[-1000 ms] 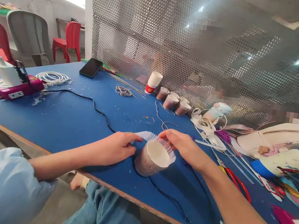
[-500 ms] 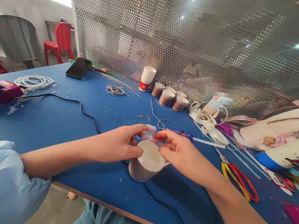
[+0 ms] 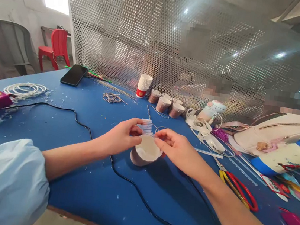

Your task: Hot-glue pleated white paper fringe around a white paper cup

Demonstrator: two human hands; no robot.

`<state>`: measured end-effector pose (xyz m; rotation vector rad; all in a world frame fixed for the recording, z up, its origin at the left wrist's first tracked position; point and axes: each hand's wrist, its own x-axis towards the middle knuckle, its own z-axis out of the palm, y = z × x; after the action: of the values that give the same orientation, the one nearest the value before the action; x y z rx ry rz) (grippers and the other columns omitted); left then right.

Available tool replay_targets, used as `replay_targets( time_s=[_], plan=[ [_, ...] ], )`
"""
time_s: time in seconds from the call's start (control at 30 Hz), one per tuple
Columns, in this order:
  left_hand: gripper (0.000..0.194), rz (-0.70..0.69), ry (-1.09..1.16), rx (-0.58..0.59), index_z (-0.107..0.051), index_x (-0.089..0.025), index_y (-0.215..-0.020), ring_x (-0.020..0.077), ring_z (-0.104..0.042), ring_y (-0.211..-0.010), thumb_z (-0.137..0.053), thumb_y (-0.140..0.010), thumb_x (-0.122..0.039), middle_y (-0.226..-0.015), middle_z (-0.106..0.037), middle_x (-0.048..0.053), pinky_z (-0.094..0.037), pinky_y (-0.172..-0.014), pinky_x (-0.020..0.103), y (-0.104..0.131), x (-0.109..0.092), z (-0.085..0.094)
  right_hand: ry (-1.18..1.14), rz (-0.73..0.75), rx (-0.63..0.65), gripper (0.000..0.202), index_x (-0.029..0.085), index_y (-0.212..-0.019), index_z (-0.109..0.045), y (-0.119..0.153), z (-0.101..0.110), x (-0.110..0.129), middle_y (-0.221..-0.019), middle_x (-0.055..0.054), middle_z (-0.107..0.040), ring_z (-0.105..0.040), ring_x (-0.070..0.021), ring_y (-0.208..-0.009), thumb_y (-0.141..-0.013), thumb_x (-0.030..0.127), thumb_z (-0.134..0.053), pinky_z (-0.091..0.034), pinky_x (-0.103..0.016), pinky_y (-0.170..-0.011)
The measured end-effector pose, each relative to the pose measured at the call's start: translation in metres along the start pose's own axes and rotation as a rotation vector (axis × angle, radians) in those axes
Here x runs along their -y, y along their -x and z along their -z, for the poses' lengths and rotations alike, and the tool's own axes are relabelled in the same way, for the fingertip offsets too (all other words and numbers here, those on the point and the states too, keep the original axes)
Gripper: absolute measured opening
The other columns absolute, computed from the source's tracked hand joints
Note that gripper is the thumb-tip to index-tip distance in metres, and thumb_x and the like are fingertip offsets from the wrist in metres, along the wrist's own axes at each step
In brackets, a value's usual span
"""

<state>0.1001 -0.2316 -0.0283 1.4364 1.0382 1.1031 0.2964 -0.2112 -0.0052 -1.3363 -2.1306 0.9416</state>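
A short, wide cup-shaped piece with a pale round top sits on the blue table in front of me. From its far edge rises a clear ribbed strip. My left hand has its fingers curled around the strip's left side, thumb at the cup's edge. My right hand is closed at the cup's right rim, thumb and fingers pinched there. Some of its fingertips are hidden behind the cup, so what exactly they grip is unclear.
A black cable runs across the table beneath my arms. Red-and-yellow scissors lie to the right. At the back stand stacked paper cups and several small brown cups. A phone lies back left; a bag is at right.
The clear ribbed strip now stands more upright and shows more plainly behind the cup. Both hands stay at the cup's edge. The camera view has shifted slightly.
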Motion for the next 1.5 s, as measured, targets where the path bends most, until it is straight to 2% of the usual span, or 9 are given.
replay_targets(
  time_s=[0.1, 0.27, 0.5, 0.73, 0.83, 0.93, 1.07, 1.3, 1.5],
  plan=[
    [0.047, 0.018, 0.045, -0.014, -0.057, -0.014, -0.114, 0.0133, -0.059, -0.071, -0.057, -0.067, -0.012, -0.08, -0.066, 0.001, -0.044, -0.066, 0.025, 0.0, 0.003, -0.001, 0.192, 0.001, -0.025, 0.018, 0.023, -0.088, -0.062, -0.002, 0.003, 0.01, -0.077, 0.0, -0.065, -0.056, -0.0146, -0.065, -0.081, 0.038, -0.057, -0.043, -0.028, -0.058],
    [0.045, 0.026, 0.046, -0.028, -0.057, -0.014, -0.113, 0.0124, -0.057, -0.069, -0.058, -0.068, -0.015, -0.078, -0.065, -0.001, -0.042, -0.065, 0.024, 0.001, 0.004, -0.003, 0.414, 0.031, 0.047, 0.004, 0.022, -0.075, -0.059, -0.009, 0.004, 0.024, -0.071, 0.001, -0.062, -0.053, -0.0142, -0.063, -0.075, 0.023, -0.055, -0.036, -0.026, -0.053],
    [0.042, 0.022, -0.003, -0.026, -0.059, -0.013, -0.111, 0.0107, -0.053, -0.063, -0.057, -0.069, -0.013, -0.072, -0.062, -0.003, -0.039, -0.059, 0.022, 0.002, 0.006, -0.004, 0.505, 0.057, -0.013, 0.018, 0.022, -0.063, -0.05, -0.006, -0.006, 0.029, -0.061, 0.001, -0.056, -0.045, -0.0133, -0.055, -0.08, 0.02, -0.049, -0.031, -0.026, -0.051],
    [0.042, 0.027, 0.015, -0.046, -0.058, -0.013, -0.111, 0.0112, -0.053, -0.063, -0.057, -0.07, -0.015, -0.073, -0.062, -0.002, -0.039, -0.059, 0.022, 0.003, 0.008, -0.007, 0.385, 0.065, 0.054, 0.021, 0.022, -0.072, -0.059, -0.006, -0.001, 0.022, -0.065, 0.002, -0.058, -0.048, -0.0128, -0.057, -0.079, 0.041, -0.062, -0.032, -0.025, -0.05],
    [0.044, -0.004, 0.027, -0.011, -0.058, -0.013, -0.114, 0.0109, -0.052, -0.065, -0.055, -0.07, -0.014, -0.074, -0.062, -0.002, -0.038, -0.06, 0.022, 0.004, 0.007, -0.008, 0.247, 0.106, 0.048, 0.027, 0.021, -0.078, -0.063, -0.006, -0.001, 0.024, -0.072, 0.001, -0.061, -0.049, -0.0125, -0.061, -0.082, 0.047, -0.058, -0.035, -0.025, -0.053],
    [0.049, -0.027, 0.015, 0.033, -0.057, -0.015, -0.119, 0.0092, -0.048, -0.061, -0.054, -0.07, -0.012, -0.07, -0.059, -0.004, -0.035, -0.058, 0.021, 0.006, 0.007, -0.009, 0.043, 0.098, 0.005, 0.026, 0.02, -0.078, -0.064, -0.009, -0.006, 0.023, -0.073, 0.001, -0.062, -0.05, -0.0123, -0.063, -0.083, 0.045, -0.057, -0.038, -0.025, -0.057],
    [0.058, 0.05, 0.075, 0.042, -0.052, -0.015, -0.123, 0.0105, -0.051, -0.065, -0.054, -0.066, -0.01, -0.074, -0.062, -0.004, -0.037, -0.06, 0.022, 0.009, 0.005, -0.009, -0.237, 0.032, -0.06, 0.02, 0.019, -0.073, -0.063, -0.016, -0.011, 0.017, -0.072, 0.0, -0.063, -0.052, -0.0128, -0.065, -0.075, 0.038, -0.065, -0.041, -0.027, -0.061],
    [0.023, 0.177, 0.158, -0.004, -0.057, -0.015, -0.089, 0.0127, -0.055, -0.072, -0.059, -0.066, -0.018, -0.079, -0.065, 0.0, -0.038, -0.066, 0.024, 0.011, 0.002, -0.008, -0.411, -0.016, -0.105, 0.02, 0.017, -0.071, -0.066, -0.021, -0.008, 0.011, -0.07, 0.0, -0.063, -0.052, -0.0109, -0.062, -0.07, 0.037, -0.067, -0.043, -0.026, -0.063],
    [0.023, 0.2, 0.17, 0.012, -0.063, -0.015, -0.087, 0.0157, -0.055, -0.077, -0.062, -0.065, -0.022, -0.082, -0.065, 0.002, -0.039, -0.074, 0.028, 0.012, 0.0, -0.008, -0.4, -0.014, -0.148, 0.026, 0.016, -0.07, -0.065, -0.026, -0.013, 0.002, -0.067, 0.0, -0.061, -0.049, -0.0104, -0.058, -0.073, 0.042, -0.065, -0.04, -0.027, -0.058]
  ],
)
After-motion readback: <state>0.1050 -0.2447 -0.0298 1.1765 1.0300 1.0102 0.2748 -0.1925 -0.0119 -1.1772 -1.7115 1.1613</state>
